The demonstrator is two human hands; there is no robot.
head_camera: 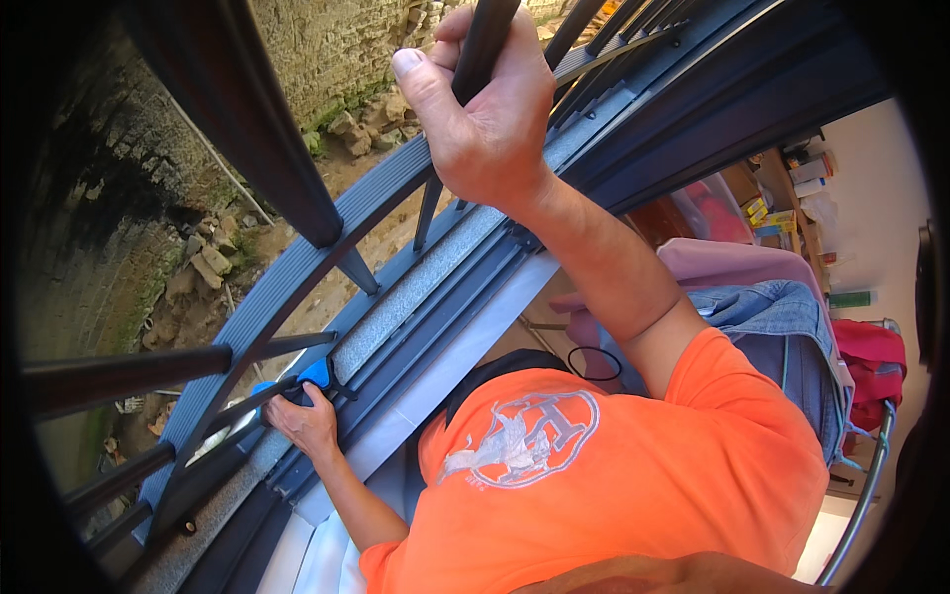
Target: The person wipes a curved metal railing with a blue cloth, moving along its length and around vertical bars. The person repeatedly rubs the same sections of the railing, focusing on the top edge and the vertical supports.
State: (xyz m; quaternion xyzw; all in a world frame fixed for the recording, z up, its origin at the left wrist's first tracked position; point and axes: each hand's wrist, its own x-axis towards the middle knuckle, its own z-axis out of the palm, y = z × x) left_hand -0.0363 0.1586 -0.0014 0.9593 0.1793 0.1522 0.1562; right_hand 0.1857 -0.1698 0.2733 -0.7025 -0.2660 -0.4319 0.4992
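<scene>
My right hand [486, 119] is raised and wrapped around a dark metal baluster [486, 44] of the window railing. Lower down at the left, my left hand [303, 423] presses a blue cloth [316, 373] around a thin railing bar [256, 405]. Part of the cloth is hidden behind the fingers and the bar. A ribbed grey-blue rail [289, 278] curves across the balusters between both hands. Beneath it runs a speckled stone sill [415, 286], next to the dark sliding-window track [438, 319].
Outside, a rough stone wall [326, 52] rises behind loose rocks [211, 260]. Inside on the right, denim clothing [772, 312] and a pink cloth [742, 260] hang near a metal pole [865, 490]. A dark window frame [712, 126] stands beside my right arm; shelves [794, 200] hold boxes.
</scene>
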